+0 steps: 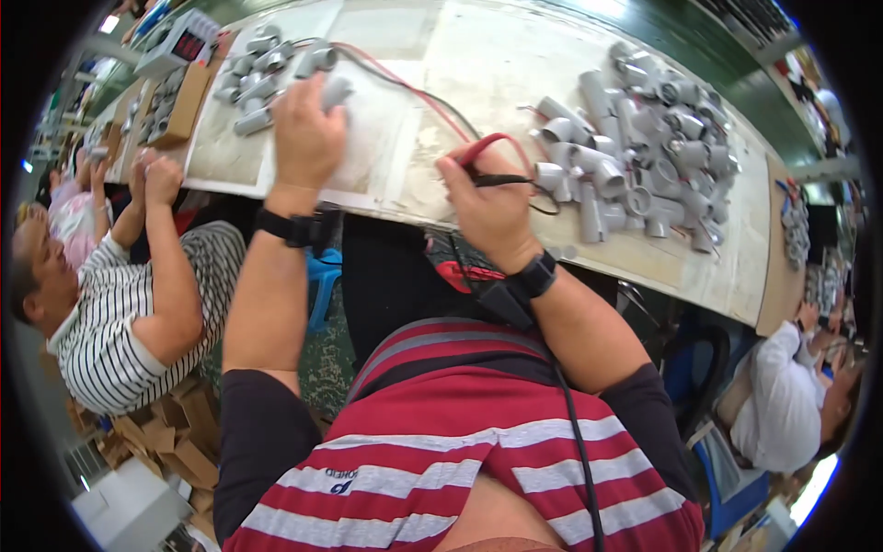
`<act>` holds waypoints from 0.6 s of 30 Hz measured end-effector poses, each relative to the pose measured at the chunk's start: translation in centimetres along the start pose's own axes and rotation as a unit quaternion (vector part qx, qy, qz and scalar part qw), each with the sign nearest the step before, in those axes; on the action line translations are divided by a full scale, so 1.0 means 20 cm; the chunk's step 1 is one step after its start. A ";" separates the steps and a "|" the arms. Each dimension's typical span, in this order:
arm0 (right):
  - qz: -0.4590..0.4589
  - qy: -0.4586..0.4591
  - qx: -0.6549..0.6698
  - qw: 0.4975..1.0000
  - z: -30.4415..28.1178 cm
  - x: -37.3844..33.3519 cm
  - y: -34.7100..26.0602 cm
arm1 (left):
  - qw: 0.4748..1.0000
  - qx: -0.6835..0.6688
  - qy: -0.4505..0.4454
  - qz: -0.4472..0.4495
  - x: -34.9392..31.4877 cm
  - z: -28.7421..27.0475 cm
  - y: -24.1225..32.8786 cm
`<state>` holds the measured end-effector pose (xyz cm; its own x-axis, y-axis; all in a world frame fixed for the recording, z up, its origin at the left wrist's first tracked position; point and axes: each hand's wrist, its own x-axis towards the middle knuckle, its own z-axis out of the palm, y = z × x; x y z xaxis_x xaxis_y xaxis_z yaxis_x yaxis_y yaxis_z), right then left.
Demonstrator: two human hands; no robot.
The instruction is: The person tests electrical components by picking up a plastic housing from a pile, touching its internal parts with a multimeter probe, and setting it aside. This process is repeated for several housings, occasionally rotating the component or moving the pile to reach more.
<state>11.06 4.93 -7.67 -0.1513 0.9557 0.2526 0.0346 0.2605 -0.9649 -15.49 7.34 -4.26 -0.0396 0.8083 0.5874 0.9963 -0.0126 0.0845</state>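
Observation:
My left hand (pixel 308 138) is at the far left part of the table, its fingers closed around a blurred grey pipe-like part (pixel 337 91). The fingertips are partly hidden. Nearer the table's front edge, my right hand (pixel 487 204) grips a pair of test leads, one red (pixel 492 143) and one black (pixel 503 180). Their cables run back across the table to the upper left. Just right of that hand lies a large heap of grey pipe-like parts (pixel 662 175), some with side branches and thin red wires. A smaller group of such parts (pixel 258 81) lies beyond my left hand.
A white box-shaped device with a dark display (pixel 181 46) stands at the far left, near a cardboard box of grey parts (pixel 179 106). A person in a striped shirt (pixel 138 313) sits at left, another in white (pixel 782 405) at right. A blue stool (pixel 322 287) stands below the table.

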 end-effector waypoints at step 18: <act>-0.130 -0.128 -0.002 0.983 -0.19 -0.05 -0.02 | 0.837 -0.156 -0.380 0.362 0.62 0.31 1.04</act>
<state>14.91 4.40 -7.28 -0.3994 0.7904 0.4645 -0.0346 0.4933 -0.8692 5.26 20.76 -0.30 0.7436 0.6618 -0.0954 0.6654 -0.7185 0.2024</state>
